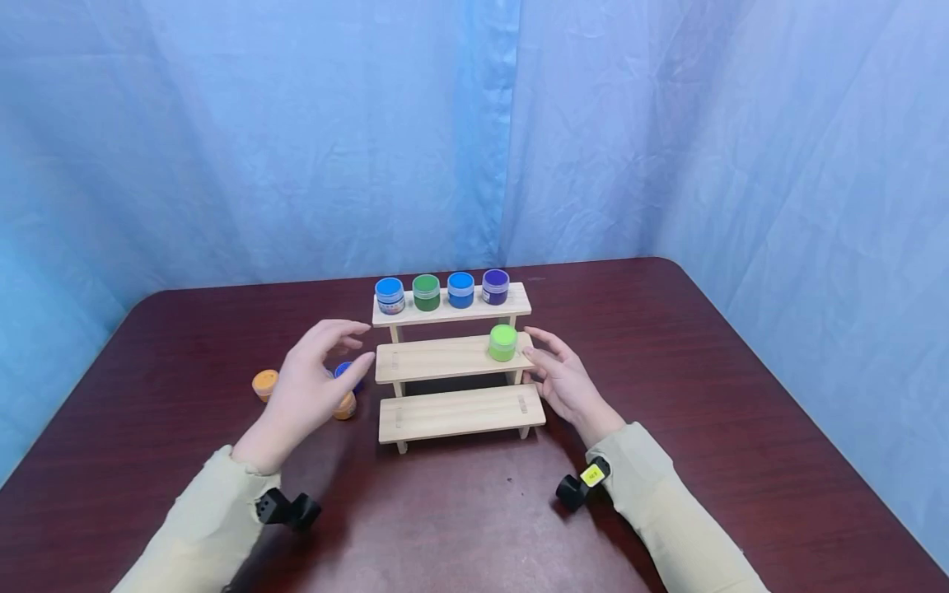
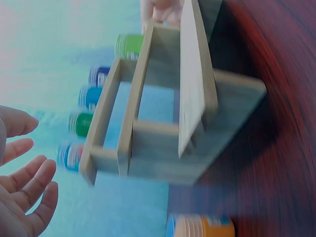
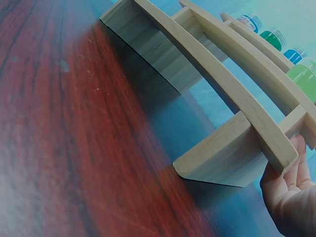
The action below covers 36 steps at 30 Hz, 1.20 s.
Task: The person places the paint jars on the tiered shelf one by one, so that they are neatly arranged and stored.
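Observation:
A three-tier wooden display rack stands on the table. Its top shelf carries blue, green, blue and purple paint jars in a row. One light green paint jar sits at the right end of the middle shelf. My right hand holds the rack's right end, fingertips around the middle shelf's edge, close to the light green jar. Left of the rack, my left hand hovers with fingers spread loosely and nothing in them. In the left wrist view its fingers are apart from the rack.
Left of the rack, an orange paint jar lies beyond my left hand. Another orange jar and a dark blue jar are partly hidden behind that hand. The dark red table meets blue curtains at the back.

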Each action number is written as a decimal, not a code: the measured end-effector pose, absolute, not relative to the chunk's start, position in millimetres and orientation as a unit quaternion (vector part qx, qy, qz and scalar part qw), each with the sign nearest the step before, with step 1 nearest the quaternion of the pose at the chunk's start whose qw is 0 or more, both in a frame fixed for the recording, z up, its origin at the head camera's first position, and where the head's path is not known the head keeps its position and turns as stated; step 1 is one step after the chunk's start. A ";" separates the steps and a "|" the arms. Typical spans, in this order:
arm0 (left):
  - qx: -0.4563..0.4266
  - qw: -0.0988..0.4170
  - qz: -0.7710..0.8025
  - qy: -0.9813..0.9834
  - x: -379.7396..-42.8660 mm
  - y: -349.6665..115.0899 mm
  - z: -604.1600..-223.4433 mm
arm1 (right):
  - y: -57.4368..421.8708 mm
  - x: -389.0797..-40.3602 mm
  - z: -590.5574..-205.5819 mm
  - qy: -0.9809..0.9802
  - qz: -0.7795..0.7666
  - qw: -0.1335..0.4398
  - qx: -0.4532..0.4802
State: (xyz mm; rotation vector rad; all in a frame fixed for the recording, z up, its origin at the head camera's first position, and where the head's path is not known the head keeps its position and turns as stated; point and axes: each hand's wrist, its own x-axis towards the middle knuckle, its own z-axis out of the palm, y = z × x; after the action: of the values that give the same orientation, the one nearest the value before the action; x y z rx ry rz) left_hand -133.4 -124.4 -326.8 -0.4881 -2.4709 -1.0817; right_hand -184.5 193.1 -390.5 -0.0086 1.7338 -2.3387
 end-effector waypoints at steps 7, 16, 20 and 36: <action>-0.129 0.216 -0.354 -0.901 -131.2 -155.9 -332.4 | 193.9 -184.5 -389.8 0.591 -0.799 0.116 0.000; -0.093 0.199 -0.359 -0.907 -134.6 -188.1 -340.4 | 196.2 -183.9 -389.3 0.590 -0.799 0.113 0.004; -0.072 0.188 -0.356 -0.913 -137.5 -199.1 -346.1 | 196.6 -183.8 -388.8 0.590 -0.799 0.113 0.004; -0.019 0.126 -0.342 -0.931 -140.2 -233.3 -372.4 | 195.7 -182.1 -390.9 0.591 -0.798 0.117 -0.001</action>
State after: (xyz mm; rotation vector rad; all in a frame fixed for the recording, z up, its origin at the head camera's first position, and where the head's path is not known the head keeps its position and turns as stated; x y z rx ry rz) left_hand -140.2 -233.3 -372.4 -0.0556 -2.7115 -0.9971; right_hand -182.1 195.7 -390.9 -0.0023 1.7288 -2.3360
